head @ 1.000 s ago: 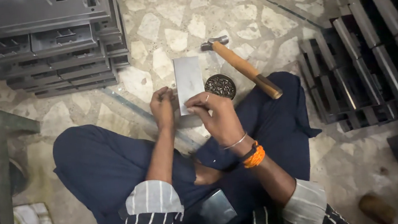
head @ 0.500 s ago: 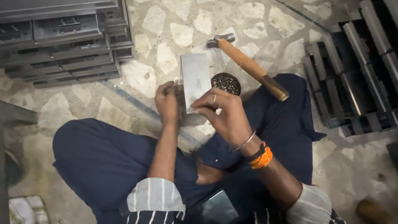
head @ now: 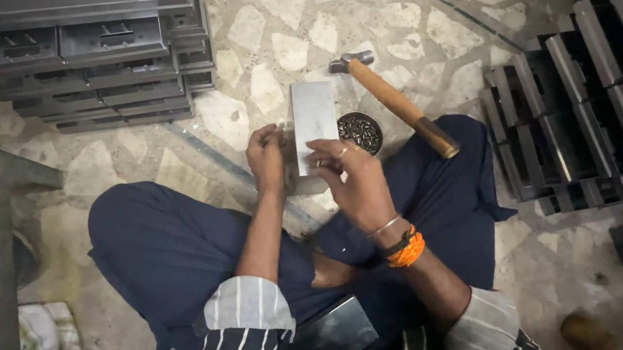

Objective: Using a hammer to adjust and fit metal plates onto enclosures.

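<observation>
Steadying the flat metal plate (head: pixel 314 123) at frame centre, the left hand (head: pixel 267 157) pinches its edge while the right hand (head: pixel 352 182), fingers loosely curled and grasping nothing visible, should keep it square beside the small-parts dish (head: pixel 361 131).

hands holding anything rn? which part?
Both are on the grey metal plate: left hand pinches its left edge, right hand sits on its lower right edge. Whether it is lifted cannot be told. The hammer lies untouched.

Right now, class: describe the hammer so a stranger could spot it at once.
Start at the seated person's crossed legs on the stone floor. Beside the right hand stands a pale metal plate; just past it lies the hammer, the only wooden-handled thing there, its steel head pointing away.
</observation>
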